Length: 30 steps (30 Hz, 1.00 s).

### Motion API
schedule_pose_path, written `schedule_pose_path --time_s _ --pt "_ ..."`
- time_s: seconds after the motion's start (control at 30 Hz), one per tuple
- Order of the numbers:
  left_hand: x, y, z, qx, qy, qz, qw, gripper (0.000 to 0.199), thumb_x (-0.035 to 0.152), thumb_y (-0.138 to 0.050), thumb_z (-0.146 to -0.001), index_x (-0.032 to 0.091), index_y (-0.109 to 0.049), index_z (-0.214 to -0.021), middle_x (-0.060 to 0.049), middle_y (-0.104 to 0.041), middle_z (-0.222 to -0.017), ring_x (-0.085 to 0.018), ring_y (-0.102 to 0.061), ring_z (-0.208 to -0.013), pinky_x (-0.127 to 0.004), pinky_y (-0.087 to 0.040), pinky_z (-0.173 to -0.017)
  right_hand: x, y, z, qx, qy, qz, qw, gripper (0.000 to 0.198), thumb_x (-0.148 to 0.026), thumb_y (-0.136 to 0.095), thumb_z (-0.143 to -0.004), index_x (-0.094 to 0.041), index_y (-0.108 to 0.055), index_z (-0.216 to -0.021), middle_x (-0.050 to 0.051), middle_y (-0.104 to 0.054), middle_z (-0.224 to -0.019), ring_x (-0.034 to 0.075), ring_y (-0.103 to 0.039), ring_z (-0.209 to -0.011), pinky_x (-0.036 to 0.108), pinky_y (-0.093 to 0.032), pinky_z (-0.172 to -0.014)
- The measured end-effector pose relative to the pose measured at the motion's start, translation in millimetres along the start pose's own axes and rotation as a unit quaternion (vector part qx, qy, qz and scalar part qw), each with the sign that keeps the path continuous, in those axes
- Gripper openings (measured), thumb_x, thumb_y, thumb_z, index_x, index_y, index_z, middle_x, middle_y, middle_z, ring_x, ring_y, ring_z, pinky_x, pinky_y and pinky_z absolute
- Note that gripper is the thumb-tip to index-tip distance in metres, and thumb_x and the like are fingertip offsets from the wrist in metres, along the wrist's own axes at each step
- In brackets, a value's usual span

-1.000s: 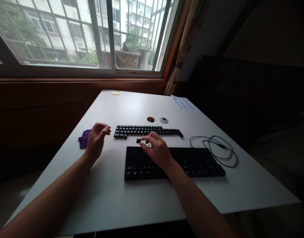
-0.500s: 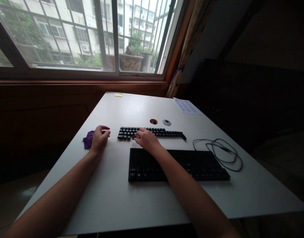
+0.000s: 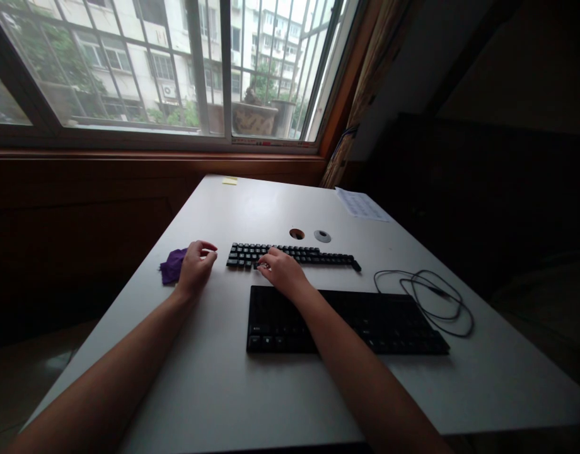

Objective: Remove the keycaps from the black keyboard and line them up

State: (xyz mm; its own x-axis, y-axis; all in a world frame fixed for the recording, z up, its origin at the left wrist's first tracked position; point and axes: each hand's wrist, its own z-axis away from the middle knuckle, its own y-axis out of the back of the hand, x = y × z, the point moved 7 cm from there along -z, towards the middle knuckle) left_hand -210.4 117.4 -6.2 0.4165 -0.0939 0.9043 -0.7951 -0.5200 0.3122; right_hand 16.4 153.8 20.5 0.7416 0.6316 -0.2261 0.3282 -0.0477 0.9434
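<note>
Rows of loose black keycaps [image 3: 243, 253] lie lined up on the white table, beyond a black keyboard [image 3: 349, 321]. The keyboard's nearest row still shows keys; its upper part is dark and hard to make out. My right hand [image 3: 283, 271] reaches over the keyboard to the front row of keycaps. Its thumb and forefinger pinch a keycap [image 3: 263, 266] there, mostly hidden by the fingers. My left hand [image 3: 196, 265] rests on the table left of the rows, fingers curved and apart from the thumb, with nothing between them. Beside it lies a crumpled purple cloth [image 3: 171, 265], partly covered.
A coiled black cable [image 3: 441, 302] lies right of the keyboard. Farther back are a round table hole [image 3: 297, 234], a grey ring cover [image 3: 323, 236], a printed sheet [image 3: 362, 205] and a yellow sticky note [image 3: 230, 181]. A barred window stands behind the table.
The whole view has shifted slightly, so everything sits a little farther right. My right hand stays at the front keycap row; the left hand has barely moved beside the cloth.
</note>
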Motion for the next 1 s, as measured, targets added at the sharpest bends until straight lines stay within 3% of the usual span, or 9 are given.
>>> schedule_pose_path --time_s 0.43,0.63,0.77,1.0 --pt "5 1 2 -0.007 -0.006 -0.014 1.000 0.020 0.032 -0.056 -0.075 0.018 -0.063 -0.088 -0.003 -0.062 -0.081 -0.020 -0.061 -0.072 -0.034 -0.049 -0.072 1 5 6 0.048 0.018 -0.022 0.998 0.013 -0.026 -0.061 -0.091 -0.020 -0.070 -0.098 0.004 -0.063 -0.096 0.016 -0.062 -0.085 0.027 -0.049 -0.081" --pt "6 1 2 -0.010 -0.009 -0.020 1.000 0.020 0.032 -0.056 -0.075 0.018 -0.063 -0.088 -0.004 -0.063 -0.084 -0.021 -0.061 -0.074 -0.034 -0.048 -0.074 -10 12 12 0.087 0.095 -0.027 0.991 0.016 -0.017 -0.059 -0.091 -0.022 -0.072 -0.099 0.006 -0.064 -0.101 0.020 -0.056 -0.099 0.032 -0.047 -0.092" --pt "8 0 3 -0.011 -0.014 -0.022 1.000 0.020 0.032 -0.056 -0.075 0.018 -0.063 -0.087 -0.004 -0.063 -0.086 -0.021 -0.062 -0.076 -0.034 -0.048 -0.075 -15 8 13 0.074 0.130 -0.023 0.989 0.021 -0.013 -0.058 -0.090 -0.021 -0.073 -0.103 0.006 -0.066 -0.110 0.021 -0.053 -0.102 0.034 -0.047 -0.093" --pt "12 -1 4 -0.014 -0.019 -0.025 0.999 0.019 0.032 -0.055 -0.075 0.018 -0.063 -0.087 -0.005 -0.063 -0.085 -0.022 -0.061 -0.079 -0.035 -0.048 -0.076 -14 -1 13 0.022 0.131 -0.001 0.991 0.026 -0.012 -0.057 -0.089 -0.022 -0.073 -0.107 0.005 -0.068 -0.116 0.021 -0.052 -0.101 0.034 -0.048 -0.093"
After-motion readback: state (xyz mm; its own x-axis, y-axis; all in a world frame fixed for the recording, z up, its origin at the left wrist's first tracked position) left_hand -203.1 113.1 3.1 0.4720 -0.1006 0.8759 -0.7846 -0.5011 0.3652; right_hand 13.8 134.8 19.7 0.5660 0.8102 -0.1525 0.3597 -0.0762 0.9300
